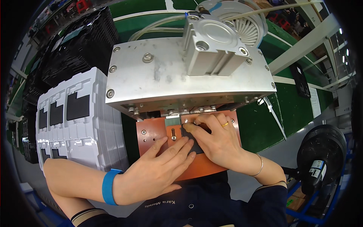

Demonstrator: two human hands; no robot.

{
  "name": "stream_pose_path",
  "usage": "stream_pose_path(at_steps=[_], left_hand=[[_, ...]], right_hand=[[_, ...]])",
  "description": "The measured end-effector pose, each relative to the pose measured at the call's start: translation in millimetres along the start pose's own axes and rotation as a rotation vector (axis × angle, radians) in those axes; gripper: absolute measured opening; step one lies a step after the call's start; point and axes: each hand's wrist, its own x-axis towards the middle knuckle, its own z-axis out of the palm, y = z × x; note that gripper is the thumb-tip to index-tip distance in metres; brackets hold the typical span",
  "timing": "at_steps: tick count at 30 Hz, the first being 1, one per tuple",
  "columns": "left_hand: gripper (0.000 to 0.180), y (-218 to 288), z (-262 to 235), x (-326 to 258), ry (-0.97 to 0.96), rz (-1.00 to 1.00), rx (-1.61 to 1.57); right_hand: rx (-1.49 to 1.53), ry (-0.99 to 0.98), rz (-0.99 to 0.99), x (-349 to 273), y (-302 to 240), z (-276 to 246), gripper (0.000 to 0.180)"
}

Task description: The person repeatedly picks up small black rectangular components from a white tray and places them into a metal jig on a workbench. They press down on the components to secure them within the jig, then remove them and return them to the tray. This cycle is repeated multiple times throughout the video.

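Both hands rest on the orange-brown fixture plate (151, 132) beneath the grey metal press (166, 75), pressing on a small dark flat part (191, 139) that lies on the plate between them. The right hand (219, 142) has its fingers (206, 121) curled together over the part's upper edge, while the left hand (159, 170) lays its fingers (177, 149) flat and close together on the part's lower-left side. A stack of white trays (75, 125) stands just to the left of the plate, and a black fan (321, 151) sits well off to the right.
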Motion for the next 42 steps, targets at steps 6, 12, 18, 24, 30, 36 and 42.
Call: stream_pose_path(at_steps=[6, 12, 18, 24, 30, 36, 42], left_hand=[[0.083, 0, -1, 1, 0.008, 0.004, -0.004], [0.083, -3, 0, -1, 0.039, -0.025, -0.047], [0.082, -12, -1, 3, 0.077, -0.076, -0.07], [0.082, -15, 1, 4, 0.08, -0.087, -0.051], [0.081, -16, -1, 4, 0.05, -0.09, -0.058], [0.078, -17, -2, 6, 0.032, -0.093, -0.064], [0.077, -18, -1, 6, 0.022, -0.095, -0.066]], right_hand=[[0.047, 0.043, 0.076, 3, -2, -1, 0.039], [0.19, 0.017, 0.091, -30, -4, -27, 0.043], [0.211, 0.024, 0.054, -23, 10, -20, 0.038], [0.249, 0.028, 0.046, -14, 16, -18, 0.037], [0.258, 0.017, 0.035, -11, 17, -19, 0.038], [0.239, 0.001, 0.034, -11, 18, -20, 0.04], [0.239, -0.028, 0.049, -12, 20, -20, 0.039]])
